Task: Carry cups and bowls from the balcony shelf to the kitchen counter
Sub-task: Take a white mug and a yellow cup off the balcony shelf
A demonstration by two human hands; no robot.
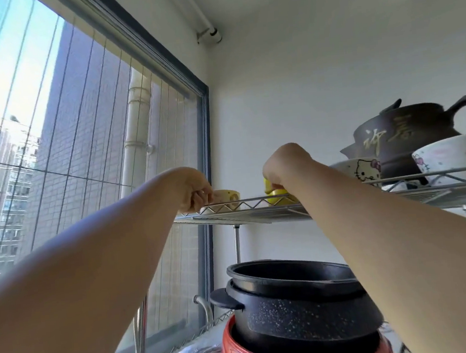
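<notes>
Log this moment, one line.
stage: pickup at shelf | left hand: on beige cup | right hand: on yellow cup

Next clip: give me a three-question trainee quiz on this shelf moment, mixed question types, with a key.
1. True or false: the right hand is closed on the yellow cup on the wire shelf.
2. Multiple choice: the cream cup at the left hand is A) lifted clear of the shelf, B) sitting on the shelf, C) inside the black pot.
3. Short answer: which item stands just right of the yellow cup?

Key
1. True.
2. B.
3. The cartoon cat bowl, in front of the dark clay teapot.
</notes>
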